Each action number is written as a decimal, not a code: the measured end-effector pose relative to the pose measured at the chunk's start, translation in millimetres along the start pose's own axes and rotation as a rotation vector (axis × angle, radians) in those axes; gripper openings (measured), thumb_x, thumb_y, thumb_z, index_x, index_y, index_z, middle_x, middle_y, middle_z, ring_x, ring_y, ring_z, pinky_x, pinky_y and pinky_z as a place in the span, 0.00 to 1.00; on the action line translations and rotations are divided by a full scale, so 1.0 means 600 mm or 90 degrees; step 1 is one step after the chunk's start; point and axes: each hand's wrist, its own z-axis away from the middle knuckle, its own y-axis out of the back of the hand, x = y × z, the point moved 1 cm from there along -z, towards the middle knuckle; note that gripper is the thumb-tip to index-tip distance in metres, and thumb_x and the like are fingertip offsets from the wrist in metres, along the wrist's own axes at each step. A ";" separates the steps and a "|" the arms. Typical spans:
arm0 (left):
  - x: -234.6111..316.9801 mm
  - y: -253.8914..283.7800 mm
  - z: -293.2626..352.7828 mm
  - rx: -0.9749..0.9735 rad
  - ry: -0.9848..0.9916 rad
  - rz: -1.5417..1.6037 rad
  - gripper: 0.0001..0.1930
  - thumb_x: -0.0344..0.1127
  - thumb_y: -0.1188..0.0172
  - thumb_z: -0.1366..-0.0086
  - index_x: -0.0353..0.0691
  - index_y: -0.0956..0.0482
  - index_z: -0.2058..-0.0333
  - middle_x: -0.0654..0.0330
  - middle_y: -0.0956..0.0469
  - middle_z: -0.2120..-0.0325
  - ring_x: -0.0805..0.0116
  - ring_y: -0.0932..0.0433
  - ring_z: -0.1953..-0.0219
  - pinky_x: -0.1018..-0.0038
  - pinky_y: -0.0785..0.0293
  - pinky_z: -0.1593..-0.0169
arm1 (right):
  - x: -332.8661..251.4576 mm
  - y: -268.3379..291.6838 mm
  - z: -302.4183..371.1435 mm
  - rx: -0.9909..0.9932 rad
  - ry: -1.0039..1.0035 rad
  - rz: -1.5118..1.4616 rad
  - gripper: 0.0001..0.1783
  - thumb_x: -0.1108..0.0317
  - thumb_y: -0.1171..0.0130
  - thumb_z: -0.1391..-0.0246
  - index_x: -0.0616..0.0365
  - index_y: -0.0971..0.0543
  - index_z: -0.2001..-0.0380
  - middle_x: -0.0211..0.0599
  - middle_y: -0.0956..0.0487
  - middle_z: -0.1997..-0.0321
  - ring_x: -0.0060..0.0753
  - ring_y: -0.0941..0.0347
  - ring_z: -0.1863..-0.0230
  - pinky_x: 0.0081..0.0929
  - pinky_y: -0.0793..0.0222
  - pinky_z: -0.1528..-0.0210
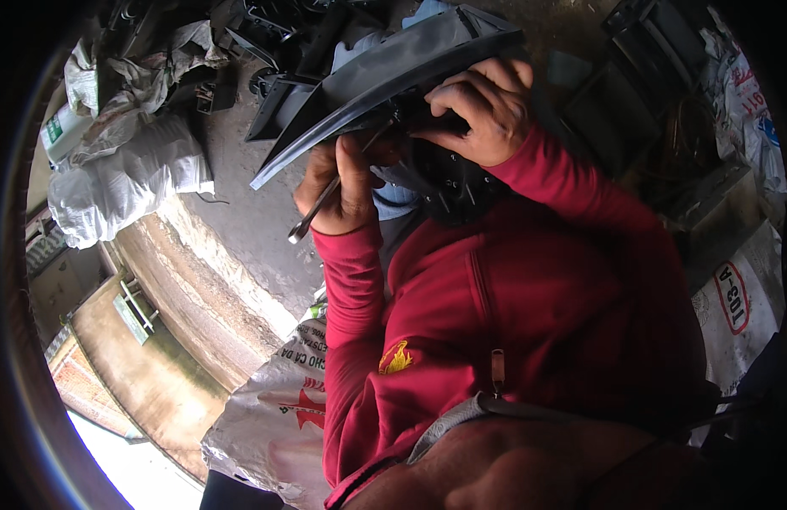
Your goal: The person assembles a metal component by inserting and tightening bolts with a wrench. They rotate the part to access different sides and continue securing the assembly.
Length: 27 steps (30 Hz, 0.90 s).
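Note:
A large, curved dark plastic panel [402, 68] is tilted across the upper middle, its near rim just over both hands. My left hand [338, 187] is closed around a thin metal rod-like tool [325, 197]. The tool's flared end sticks out below the fingers, and its other end runs up under the panel, into shadow. My right hand [483, 110] is at the panel's right part, fingers curled and thumb bent against its shaded underside. What these fingertips grip is too dark to make out. Below the hands lies a black part with small bright spots [457, 183].
More dark plastic parts [283, 106] lie beyond the panel, and dark box-like pieces [657, 42] stand at the upper right. White wrapped bundles [130, 178] are at the left. Printed white sacks [270, 425] lie at the lower left and at the right [742, 297].

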 end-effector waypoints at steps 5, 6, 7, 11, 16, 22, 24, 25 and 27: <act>0.002 -0.014 -0.003 -0.011 -0.225 -0.342 0.08 0.31 0.42 0.36 0.34 0.21 0.60 0.51 0.19 0.78 0.60 0.18 0.78 0.74 0.25 0.76 | -0.006 0.000 -0.001 0.029 0.008 -0.001 0.19 0.51 0.27 0.67 0.41 0.26 0.73 0.11 0.22 0.69 0.22 0.29 0.61 0.32 0.47 0.54; -0.007 -0.021 -0.008 0.003 -0.253 -0.352 0.08 0.33 0.37 0.41 0.38 0.21 0.64 0.53 0.21 0.80 0.55 0.20 0.80 0.71 0.27 0.78 | -0.005 -0.003 -0.001 0.031 0.008 -0.005 0.19 0.51 0.28 0.67 0.40 0.26 0.72 0.12 0.22 0.69 0.23 0.29 0.61 0.34 0.47 0.55; -0.001 -0.024 -0.009 -0.025 -0.287 -0.415 0.07 0.34 0.37 0.42 0.39 0.21 0.65 0.54 0.22 0.81 0.55 0.21 0.81 0.71 0.27 0.79 | -0.005 -0.005 -0.001 0.034 0.008 -0.008 0.19 0.52 0.29 0.67 0.40 0.26 0.72 0.14 0.23 0.69 0.24 0.29 0.62 0.36 0.47 0.55; 0.037 -0.062 -0.026 -0.093 -0.275 -0.727 0.08 0.39 0.34 0.46 0.46 0.21 0.68 0.58 0.23 0.81 0.59 0.22 0.83 0.67 0.27 0.81 | -0.002 -0.008 0.002 0.027 0.019 0.004 0.17 0.53 0.30 0.65 0.42 0.24 0.71 0.16 0.22 0.67 0.25 0.28 0.62 0.38 0.45 0.55; 0.015 -0.055 -0.052 -0.075 -0.401 -0.597 0.13 0.36 0.39 0.44 0.39 0.21 0.60 0.55 0.21 0.79 0.55 0.21 0.81 0.68 0.24 0.76 | 0.008 -0.001 0.002 0.019 0.022 0.020 0.18 0.52 0.30 0.67 0.41 0.24 0.71 0.14 0.23 0.68 0.23 0.29 0.62 0.36 0.46 0.54; -0.041 -0.020 -0.006 -0.029 -0.062 -0.121 0.14 0.39 0.50 0.30 0.36 0.22 0.56 0.60 0.19 0.79 0.75 0.22 0.80 0.79 0.26 0.73 | 0.012 -0.012 0.005 0.014 0.026 0.017 0.22 0.52 0.26 0.75 0.38 0.29 0.76 0.08 0.25 0.70 0.20 0.31 0.62 0.34 0.47 0.54; -0.045 -0.008 -0.008 -0.058 0.009 -0.028 0.15 0.41 0.51 0.29 0.35 0.22 0.57 0.60 0.19 0.79 0.77 0.24 0.81 0.81 0.29 0.75 | 0.007 -0.007 -0.003 0.005 0.029 0.022 0.21 0.51 0.25 0.70 0.40 0.29 0.78 0.07 0.22 0.69 0.19 0.30 0.63 0.29 0.48 0.55; -0.046 -0.003 -0.007 -0.072 0.044 0.018 0.16 0.42 0.51 0.29 0.35 0.22 0.57 0.61 0.19 0.79 0.78 0.25 0.82 0.81 0.30 0.76 | 0.005 -0.004 -0.005 0.002 0.030 0.025 0.20 0.50 0.25 0.68 0.41 0.29 0.79 0.07 0.21 0.69 0.18 0.29 0.63 0.27 0.48 0.55; -0.037 -0.006 -0.012 -0.052 0.041 0.005 0.14 0.40 0.50 0.29 0.35 0.21 0.59 0.60 0.19 0.80 0.79 0.26 0.83 0.82 0.31 0.77 | 0.007 -0.010 -0.005 0.021 0.034 0.023 0.20 0.51 0.26 0.67 0.41 0.28 0.78 0.07 0.20 0.67 0.18 0.30 0.63 0.28 0.48 0.54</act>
